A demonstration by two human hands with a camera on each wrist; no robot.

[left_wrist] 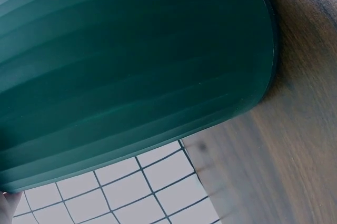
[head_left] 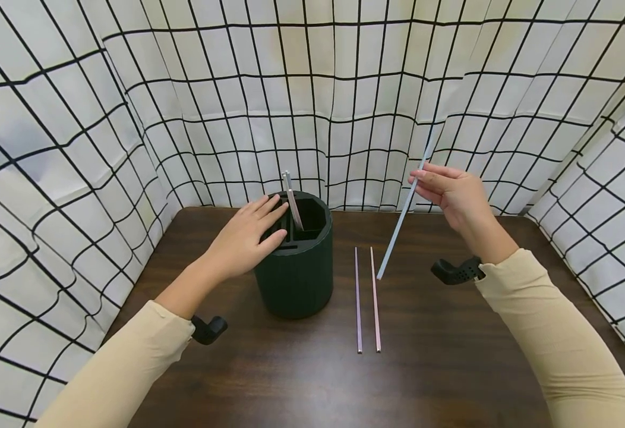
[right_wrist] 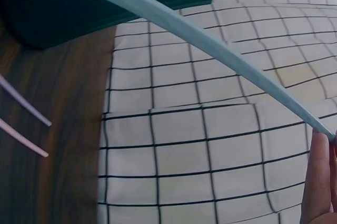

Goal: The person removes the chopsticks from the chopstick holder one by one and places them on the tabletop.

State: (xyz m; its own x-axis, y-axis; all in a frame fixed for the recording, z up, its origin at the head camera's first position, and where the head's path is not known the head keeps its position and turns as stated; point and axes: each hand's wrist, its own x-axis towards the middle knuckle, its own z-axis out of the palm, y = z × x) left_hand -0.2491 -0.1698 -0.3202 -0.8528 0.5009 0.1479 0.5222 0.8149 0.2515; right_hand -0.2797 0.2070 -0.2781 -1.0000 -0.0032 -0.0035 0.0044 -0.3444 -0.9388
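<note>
A dark green utensil holder (head_left: 297, 282) with inner dividers stands upright on the table. My left hand (head_left: 244, 238) rests across its left rim, fingers spread and fairly straight. Slim light sticks that look like chopsticks (head_left: 293, 207) lean inside it, their tops above the rim. To the right, my right hand (head_left: 459, 199) pinches a light blue chopstick (head_left: 396, 232) between thumb and fingers. It slants in the air, its lower end towards the holder side. The right wrist view shows the light blue chopstick (right_wrist: 210, 50) crossing in front of the holder (right_wrist: 105, 8).
A purple chopstick (head_left: 358, 309) and a pink chopstick (head_left: 376, 309) lie side by side on the dark wooden table (head_left: 302, 380), right of the holder. White curtains (head_left: 366, 95) with a black grid enclose the back and sides. A black wrist mount (head_left: 455, 271) juts from each sleeve.
</note>
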